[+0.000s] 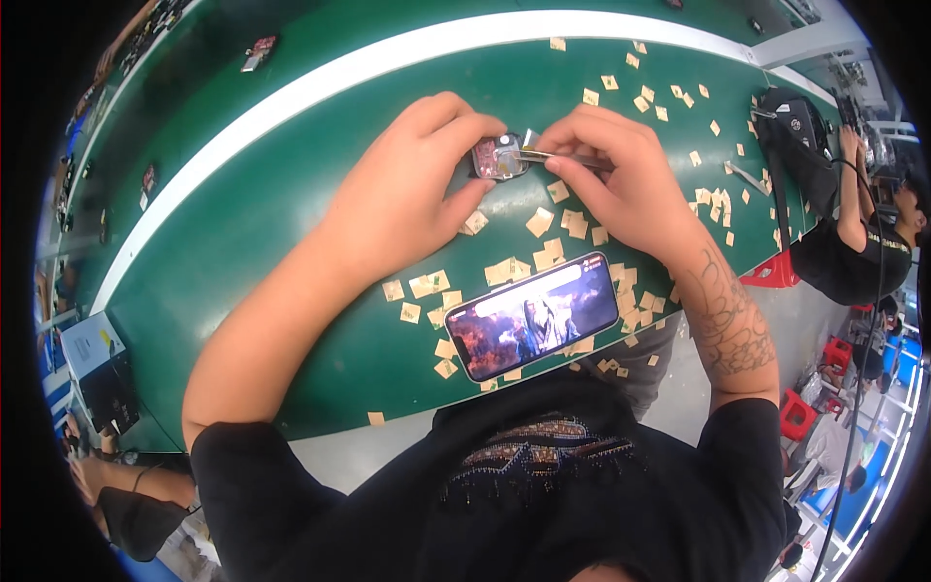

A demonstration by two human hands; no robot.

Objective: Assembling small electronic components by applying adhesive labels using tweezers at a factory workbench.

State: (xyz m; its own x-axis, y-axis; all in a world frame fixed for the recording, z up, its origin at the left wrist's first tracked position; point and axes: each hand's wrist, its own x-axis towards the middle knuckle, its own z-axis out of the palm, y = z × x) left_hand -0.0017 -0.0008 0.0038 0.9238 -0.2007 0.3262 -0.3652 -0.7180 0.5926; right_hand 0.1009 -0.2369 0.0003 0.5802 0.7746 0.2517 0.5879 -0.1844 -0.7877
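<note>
we pinched a small circuit board (498, 157) top center on the green belt (291, 204), left hand (407, 184) clenched on its edges, right hand (621, 179) gripping tweezers (562, 157) at it. board looked light, stiff, fragile; best held by the edges.

Both hands (524, 175) pinch small circuit board (498, 157)

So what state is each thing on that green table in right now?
left hand: gripping the small circuit board
small circuit board: held just above the table, face up
right hand: pinching metal tweezers
tweezers: closed, tips at the board
phone: lying flat, screen lit with a video
tan paper squares: loose, scattered over the table
green table: littered
</note>
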